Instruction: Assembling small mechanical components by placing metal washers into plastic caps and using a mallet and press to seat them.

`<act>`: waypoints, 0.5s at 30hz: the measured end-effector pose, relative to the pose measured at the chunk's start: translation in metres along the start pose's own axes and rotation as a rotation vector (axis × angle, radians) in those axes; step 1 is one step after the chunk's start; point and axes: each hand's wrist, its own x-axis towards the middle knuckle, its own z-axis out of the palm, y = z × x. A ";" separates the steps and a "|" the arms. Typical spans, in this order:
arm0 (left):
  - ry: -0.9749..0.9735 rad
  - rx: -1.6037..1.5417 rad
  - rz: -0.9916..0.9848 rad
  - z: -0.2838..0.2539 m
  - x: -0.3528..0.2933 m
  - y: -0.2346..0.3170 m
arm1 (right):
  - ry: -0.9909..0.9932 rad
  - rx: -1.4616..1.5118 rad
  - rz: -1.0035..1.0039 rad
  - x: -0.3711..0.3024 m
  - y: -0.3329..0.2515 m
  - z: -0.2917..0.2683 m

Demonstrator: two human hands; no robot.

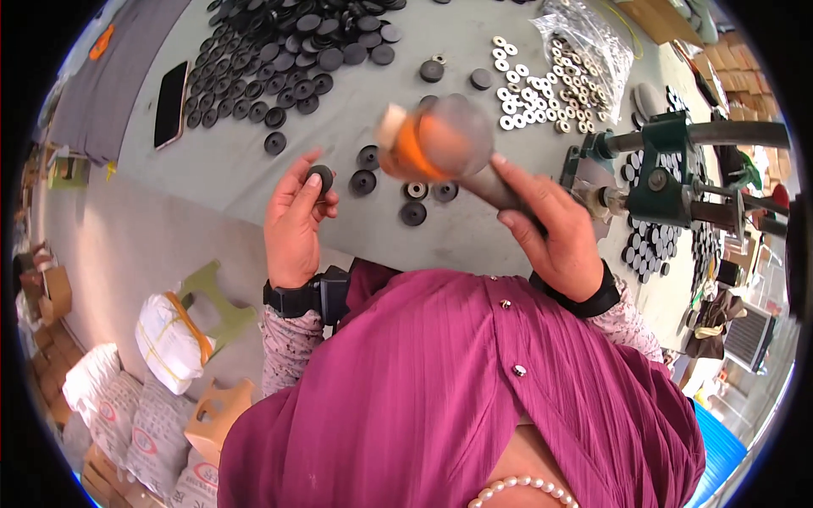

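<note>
Wearing a purple blouse [398, 364] nearest the camera and pinching a small black disc [320, 177] between thumb and fingers of the left hand [296, 216], just left of the loose discs [362, 183] on the grey table [356, 233], presumably for steadiness. Wrapping the right hand [555, 229] around the handle of a blurred orange-and-grey mallet [445, 144], extending the index finger toward its head, probably for control. Having pale rings [551, 114] and heaped discs [296, 38] lying beyond, likely for easy reach.

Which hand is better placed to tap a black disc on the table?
Probably the right hand: it grips the mallet by its handle, while the left hand is occupied pinching a black disc.
</note>
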 end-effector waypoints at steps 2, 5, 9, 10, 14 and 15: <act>0.171 0.163 0.050 0.009 -0.002 0.004 | 0.038 -0.050 -0.042 0.010 0.002 0.008; 0.154 0.109 0.049 0.008 0.000 0.001 | -0.044 -0.164 0.014 0.021 0.031 0.037; 0.154 0.140 0.046 0.005 -0.002 0.003 | 0.009 -0.070 0.000 0.024 0.014 0.015; 0.168 0.180 0.049 0.009 -0.002 0.006 | 0.036 -0.045 -0.064 0.019 0.010 0.004; 0.113 0.273 0.043 0.020 0.000 0.003 | -0.086 -0.151 -0.016 -0.017 0.028 0.014; 0.101 0.279 0.043 0.024 0.001 -0.001 | -0.109 -0.181 0.016 -0.020 0.033 0.024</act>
